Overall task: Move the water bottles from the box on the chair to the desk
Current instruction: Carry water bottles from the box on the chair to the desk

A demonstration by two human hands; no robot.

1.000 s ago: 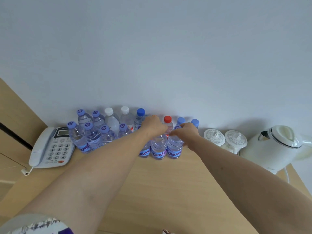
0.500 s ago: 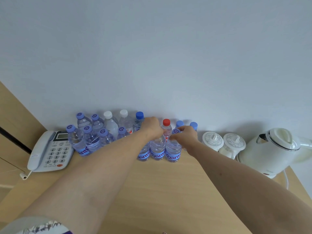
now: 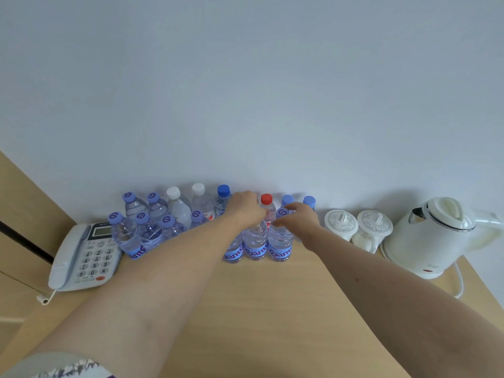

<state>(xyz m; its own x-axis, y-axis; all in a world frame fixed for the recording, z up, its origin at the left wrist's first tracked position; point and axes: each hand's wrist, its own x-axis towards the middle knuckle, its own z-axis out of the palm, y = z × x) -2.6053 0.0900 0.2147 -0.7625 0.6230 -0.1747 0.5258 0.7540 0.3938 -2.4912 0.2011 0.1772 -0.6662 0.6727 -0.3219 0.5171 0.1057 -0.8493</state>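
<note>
Most of the job looks done: roughly 14 water bottles [image 3: 152, 227] stand upright on the desk [image 3: 272, 309], packed right of the telephone [image 3: 84, 257] along the wall. The left hand [image 3: 245, 210] curls over the top of 1 front-row bottle [image 3: 255, 241]; the right hand [image 3: 298, 219] pinches the neighbouring bottle [image 3: 281, 241] near its cap. Neither box nor chair is in view, so any remainder is unknowable.
</note>
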